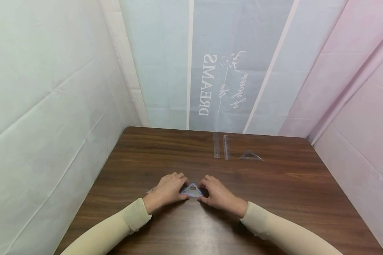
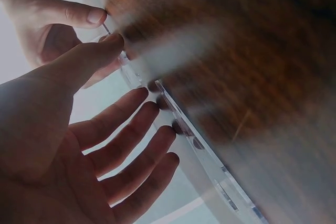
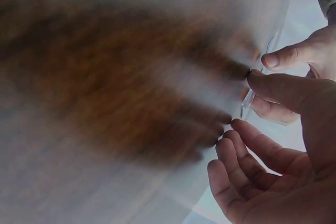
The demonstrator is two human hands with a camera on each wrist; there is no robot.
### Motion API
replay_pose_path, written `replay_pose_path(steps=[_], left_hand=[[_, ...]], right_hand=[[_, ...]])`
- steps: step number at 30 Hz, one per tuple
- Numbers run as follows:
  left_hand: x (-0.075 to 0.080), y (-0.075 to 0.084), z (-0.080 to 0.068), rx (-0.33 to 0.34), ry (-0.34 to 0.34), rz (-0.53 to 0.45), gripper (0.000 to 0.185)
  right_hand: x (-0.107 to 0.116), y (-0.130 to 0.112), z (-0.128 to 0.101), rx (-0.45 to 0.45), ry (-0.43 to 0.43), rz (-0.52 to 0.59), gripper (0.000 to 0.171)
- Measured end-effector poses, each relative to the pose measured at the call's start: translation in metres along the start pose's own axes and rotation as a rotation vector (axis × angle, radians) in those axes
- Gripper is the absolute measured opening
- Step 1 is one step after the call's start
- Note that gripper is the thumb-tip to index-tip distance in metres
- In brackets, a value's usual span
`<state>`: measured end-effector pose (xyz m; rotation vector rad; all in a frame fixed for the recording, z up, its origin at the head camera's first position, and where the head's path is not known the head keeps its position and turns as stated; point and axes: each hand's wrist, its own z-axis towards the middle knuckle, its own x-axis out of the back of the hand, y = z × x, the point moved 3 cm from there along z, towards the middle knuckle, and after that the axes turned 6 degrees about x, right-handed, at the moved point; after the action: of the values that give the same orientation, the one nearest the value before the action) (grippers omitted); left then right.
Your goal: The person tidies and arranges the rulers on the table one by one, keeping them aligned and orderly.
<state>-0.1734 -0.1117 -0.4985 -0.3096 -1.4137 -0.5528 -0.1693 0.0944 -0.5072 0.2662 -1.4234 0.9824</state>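
Both hands meet at the near middle of the brown wooden desk (image 1: 274,184), with a small clear set square (image 1: 192,190) between them. From the head view, the left hand (image 1: 167,189) and right hand (image 1: 218,193) each take one side of the triangle, which looks tipped up slightly off the wood, though how far I cannot tell.

The wrist views show what the head view hides: the left thumb and forefinger pinch the thin plastic edge (image 2: 131,72), the other left fingers (image 2: 131,129) stretched out loosely beneath it, and the right thumb (image 3: 283,90) presses the same edge (image 3: 247,103) against the fingers behind it. (The desk itself is only a brown blur in both.)

Only the head view takes in the far side, where two clear straight rulers (image 1: 221,146) lie side by side, and just beside them a second set square (image 1: 250,155) lies flat, well apart from the hands.

The curtain (image 1: 223,63) behind carries white lettering turned sideways; "DREAMS" reads plainly, the script beside it does not.
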Motion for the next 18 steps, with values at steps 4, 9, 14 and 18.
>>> replay_pose_path(steps=[4,9,14,18], left_hand=[[-0.0005,0.0005,-0.0003,-0.012,0.011,0.012,0.042],[-0.0014,0.0016,-0.0009,-0.025,0.025,0.036,0.043],[-0.0007,0.002,-0.0003,-0.029,0.031,0.05,0.043],[-0.0003,0.0024,0.0007,-0.032,0.034,0.068,0.044]], right_hand=[[-0.0009,0.0007,-0.0001,0.0,-0.008,-0.017,0.034],[-0.002,0.0009,-0.0004,0.0,-0.01,-0.026,0.034],[-0.0014,0.0006,-0.0012,0.002,-0.017,-0.026,0.036],[-0.0002,-0.0006,-0.0016,0.003,-0.018,-0.034,0.036]])
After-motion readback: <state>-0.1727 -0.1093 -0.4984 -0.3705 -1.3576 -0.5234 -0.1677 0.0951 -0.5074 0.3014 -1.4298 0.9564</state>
